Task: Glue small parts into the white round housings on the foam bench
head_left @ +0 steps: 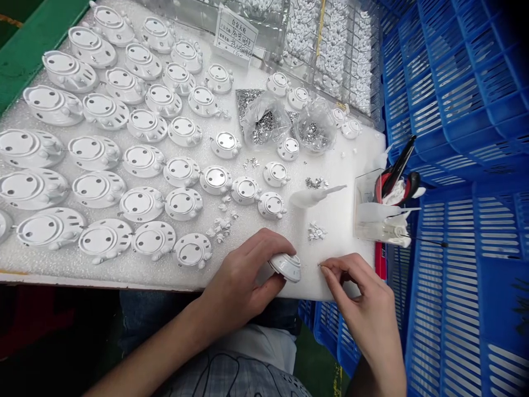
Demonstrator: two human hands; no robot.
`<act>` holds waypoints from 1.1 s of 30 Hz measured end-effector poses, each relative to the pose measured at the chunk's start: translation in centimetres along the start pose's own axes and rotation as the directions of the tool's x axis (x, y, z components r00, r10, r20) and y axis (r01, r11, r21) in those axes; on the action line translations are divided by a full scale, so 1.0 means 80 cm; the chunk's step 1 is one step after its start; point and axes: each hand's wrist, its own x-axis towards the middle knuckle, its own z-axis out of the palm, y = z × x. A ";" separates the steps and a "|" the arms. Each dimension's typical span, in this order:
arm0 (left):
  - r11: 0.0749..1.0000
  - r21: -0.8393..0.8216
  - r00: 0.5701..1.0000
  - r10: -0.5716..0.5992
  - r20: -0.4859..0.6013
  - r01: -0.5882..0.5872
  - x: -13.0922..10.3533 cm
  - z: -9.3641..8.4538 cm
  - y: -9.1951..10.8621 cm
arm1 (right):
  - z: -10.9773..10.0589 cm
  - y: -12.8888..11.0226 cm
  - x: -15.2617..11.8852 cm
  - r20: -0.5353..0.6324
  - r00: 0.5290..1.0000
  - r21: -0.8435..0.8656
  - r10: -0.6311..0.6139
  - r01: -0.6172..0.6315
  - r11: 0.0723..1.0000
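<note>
Between the thumb and fingers of my left hand (243, 275) is a white round plastic part (288, 268), tilted on its side near the table's front edge. My right hand (361, 295) pinches a tiny dark piece (319, 266) at its fingertips, too small to name. The two hands are apart, with bare white foam between them. Just beyond lie a small pile of white bits (316, 231) and a cluster of small metal pieces (314, 182). A translucent squeeze bottle (308, 197) with a thin nozzle stands behind the held part.
Rows of similar white parts (142, 160) cover the foam sheet (215, 270) at left. Bags of metal pieces (264, 124) sit further back, before compartment trays (330, 49) and a paper label (235, 33). At right are a clear holder (366, 190) with tools and blue crates (454, 82).
</note>
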 end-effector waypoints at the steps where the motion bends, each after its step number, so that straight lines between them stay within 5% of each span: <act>1: 1.000 0.003 1.000 -0.004 0.003 0.004 0.000 0.000 0.000 | 0.000 0.001 0.000 -0.005 1.000 0.007 -0.007 0.007 1.000; 16: 1.000 0.000 1.000 0.019 -0.008 -0.019 -0.002 0.002 -0.003 | 0.000 0.005 0.001 -0.019 0.996 0.004 -0.082 0.082 0.997; 27: 1.000 -0.006 1.000 0.026 -0.010 -0.026 -0.003 0.004 -0.005 | -0.002 0.016 0.009 0.063 0.962 -0.109 -0.264 0.270 0.957; 33: 1.000 0.000 0.999 0.032 -0.006 -0.032 -0.002 0.002 -0.003 | 0.004 0.017 0.011 0.013 0.953 -0.125 -0.304 0.303 0.945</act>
